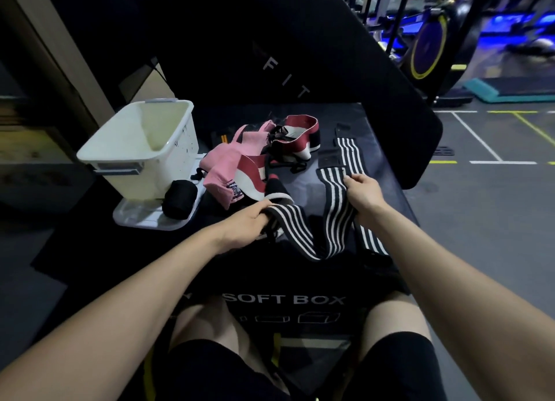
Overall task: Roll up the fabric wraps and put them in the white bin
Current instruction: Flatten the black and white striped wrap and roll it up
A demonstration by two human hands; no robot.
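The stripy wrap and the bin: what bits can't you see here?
- Striped wrap, head view: its middle dips behind the black box's edge.
- Left hand: the fingers curl under the wrap's end, hidden.
- White bin: its near wall hides the bottom.

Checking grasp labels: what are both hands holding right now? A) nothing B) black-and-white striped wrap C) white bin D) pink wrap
B: the left hand grips one end of the black-and-white striped wrap and the right hand pinches it further along; the pink wrap and white bin lie untouched.
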